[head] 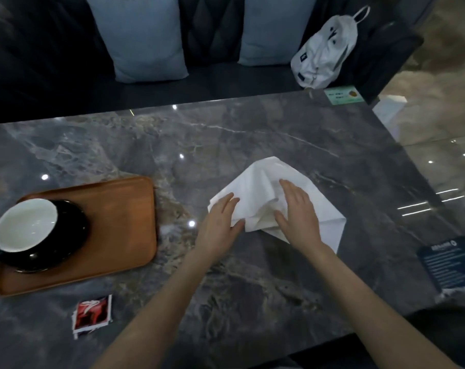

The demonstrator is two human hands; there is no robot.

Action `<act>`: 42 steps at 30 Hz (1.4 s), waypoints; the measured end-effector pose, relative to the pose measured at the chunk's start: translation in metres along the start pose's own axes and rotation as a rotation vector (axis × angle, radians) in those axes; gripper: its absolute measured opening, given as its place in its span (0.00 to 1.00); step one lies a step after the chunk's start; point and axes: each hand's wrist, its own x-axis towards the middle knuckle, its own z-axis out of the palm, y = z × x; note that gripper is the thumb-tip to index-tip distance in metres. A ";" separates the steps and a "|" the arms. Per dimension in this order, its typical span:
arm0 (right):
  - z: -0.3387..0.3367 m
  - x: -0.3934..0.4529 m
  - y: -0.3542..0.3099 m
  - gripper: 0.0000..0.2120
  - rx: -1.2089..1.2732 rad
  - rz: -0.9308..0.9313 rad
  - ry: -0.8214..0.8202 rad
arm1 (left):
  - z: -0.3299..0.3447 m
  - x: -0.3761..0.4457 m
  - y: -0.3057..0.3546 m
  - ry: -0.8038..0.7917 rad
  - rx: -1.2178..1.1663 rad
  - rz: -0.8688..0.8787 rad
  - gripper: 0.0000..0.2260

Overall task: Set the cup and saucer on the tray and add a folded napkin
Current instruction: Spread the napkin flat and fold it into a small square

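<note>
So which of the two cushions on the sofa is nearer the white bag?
The right cushion, which sits beside the white bag; the left cushion lies further along the sofa.

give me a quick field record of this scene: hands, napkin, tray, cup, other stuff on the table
left hand: left hand lies flat on the napkin's left part, fingers straight
right hand: right hand presses flat on the napkin's middle
napkin: white napkin on the table, partly folded, rumpled, not on the tray
tray: wooden tray at the table's left
cup: cup, white inside and empty, on the saucer on the tray
other: red packet near the front edge; dark card at right
</note>
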 end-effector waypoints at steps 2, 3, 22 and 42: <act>0.008 0.009 0.010 0.30 0.085 0.044 -0.124 | 0.019 0.010 -0.005 -0.076 0.137 0.001 0.25; 0.013 0.012 0.010 0.29 0.103 0.068 -0.188 | 0.023 0.012 -0.011 -0.107 0.204 0.008 0.25; 0.033 0.029 -0.001 0.10 0.427 0.227 -0.041 | 0.037 0.023 -0.023 -0.023 0.522 0.028 0.05; -0.030 0.043 -0.042 0.13 0.820 0.141 -0.052 | -0.132 -0.018 0.050 0.435 -0.398 -0.169 0.12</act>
